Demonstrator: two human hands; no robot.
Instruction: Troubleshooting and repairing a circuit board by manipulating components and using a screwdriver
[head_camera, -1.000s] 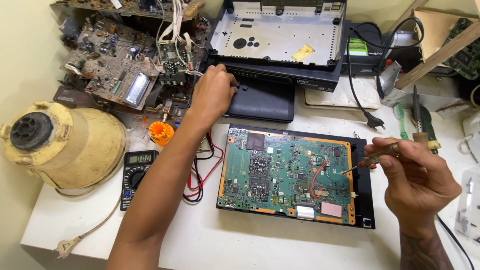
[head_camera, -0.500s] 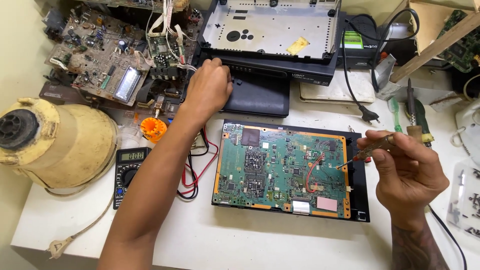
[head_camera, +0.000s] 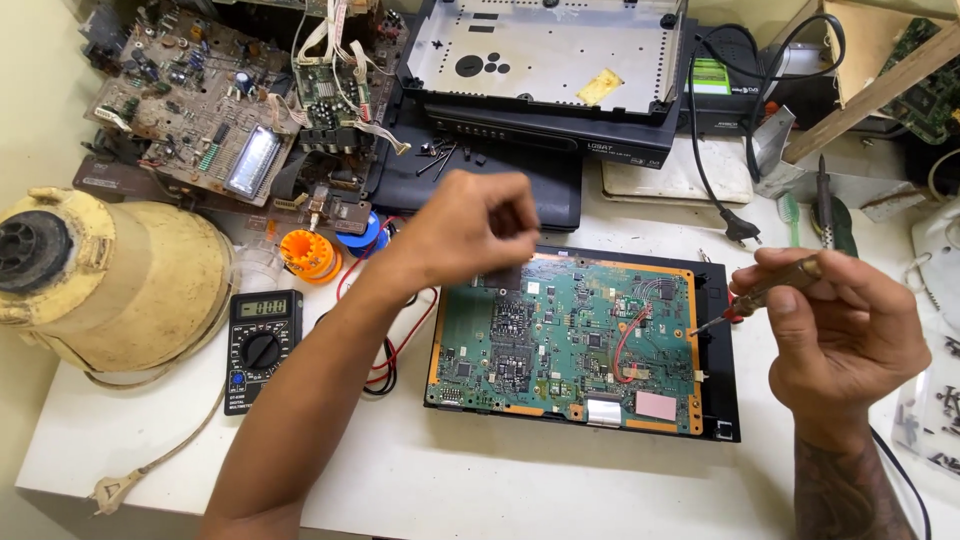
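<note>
Now the left hand (head_camera: 478, 222) is lifted off the flat black box (head_camera: 480, 185) and hanging curled over the big green circuit board (head_camera: 568, 340) on the white table (head_camera: 520, 480); I cannot tell if it is pinching anything. Its partner, the right hand (head_camera: 840, 335), is gripping a thin brown screwdriver (head_camera: 762, 292), tip touching the board's right edge.

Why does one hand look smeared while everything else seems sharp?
In the head view, the left hand is motion-blurred, its fingers soft-edged, while the right hand, the screwdriver it holds and the green circuit board are crisp. Light is even and soft, with faint shadows on the white table.
</note>
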